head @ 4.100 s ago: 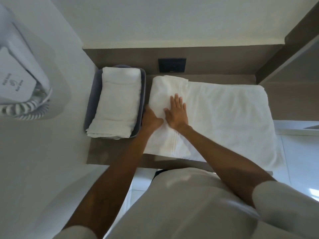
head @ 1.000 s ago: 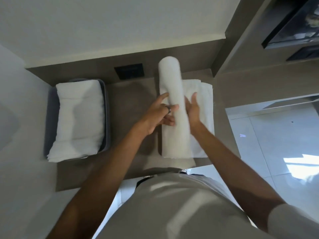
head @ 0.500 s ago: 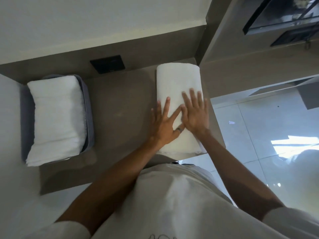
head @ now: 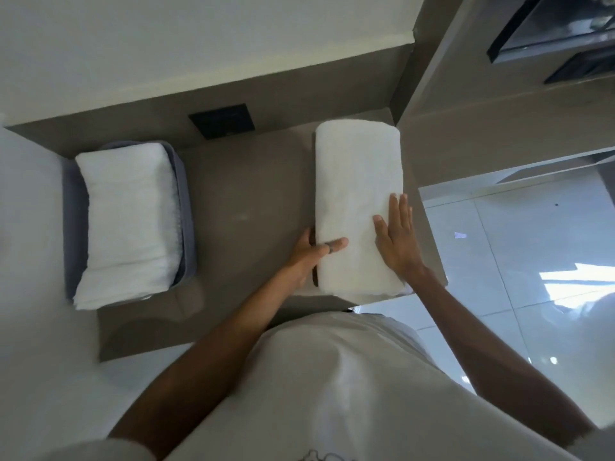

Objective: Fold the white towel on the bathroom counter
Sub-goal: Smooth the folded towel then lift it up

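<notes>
Bathroom counter (head: 253,207) bearing the white towel (head: 357,194), a folded oblong at its right end, the near end at the front edge. Right hand (head: 397,239) flat, fingers spread, pressing the right side; left hand (head: 311,252) cupping the left edge, thumb on top. Risk: uneven pressure may push the bundle over the edge, or releasing may let layers spring open

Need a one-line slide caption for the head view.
Both hands, left and right, flank the folded towel on the counter; a second towel sits in a grey tray.
</notes>
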The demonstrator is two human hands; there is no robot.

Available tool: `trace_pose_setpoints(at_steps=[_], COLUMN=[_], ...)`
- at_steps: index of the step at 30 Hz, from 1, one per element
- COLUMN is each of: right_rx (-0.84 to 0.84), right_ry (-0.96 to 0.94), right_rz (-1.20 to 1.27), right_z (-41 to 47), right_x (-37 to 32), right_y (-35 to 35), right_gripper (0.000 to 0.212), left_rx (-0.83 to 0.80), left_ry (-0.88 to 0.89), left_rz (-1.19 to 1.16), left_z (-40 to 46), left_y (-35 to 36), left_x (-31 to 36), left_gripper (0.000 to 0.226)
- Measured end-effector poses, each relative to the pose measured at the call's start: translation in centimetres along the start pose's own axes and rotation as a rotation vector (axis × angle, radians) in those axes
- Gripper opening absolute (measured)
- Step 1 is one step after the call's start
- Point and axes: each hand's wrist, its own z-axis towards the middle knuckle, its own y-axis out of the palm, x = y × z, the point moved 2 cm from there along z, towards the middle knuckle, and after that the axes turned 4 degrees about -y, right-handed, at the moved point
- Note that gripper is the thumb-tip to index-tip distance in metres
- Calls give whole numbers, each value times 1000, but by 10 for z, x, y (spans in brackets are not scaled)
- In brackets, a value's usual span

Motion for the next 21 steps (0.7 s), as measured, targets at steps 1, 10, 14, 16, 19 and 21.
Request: trace_pose_setpoints(at_steps=[1, 10, 14, 16, 19, 21], right_rx=[-22, 36, -249, -303, -367, -489], right_ry=[21, 223, 295, 296, 305, 243], right_rz=[34, 606, 1121, 1331, 1528, 1556], right_z=[1, 10, -2, -6, 1, 12], right_x=[-2, -32, -70, -78, -128, -172], right_y=[0, -19, -14, -3, 32, 56], right_gripper=[77, 68, 62, 64, 70, 70], left_rx=[-67, -107, -171, -258, -242, -138], left_ry=[-18, 9, -15, -85, -93, -46], left_rz=[-9, -99, -161, -221, -337, -387], left_z=[2, -33, -84, -111, -157, -183], left_y=[1, -3, -56, -76, -128, -169], left_x=[4, 50, 66, 60, 49, 37], left_gripper=[38, 63, 41, 35, 59, 74])
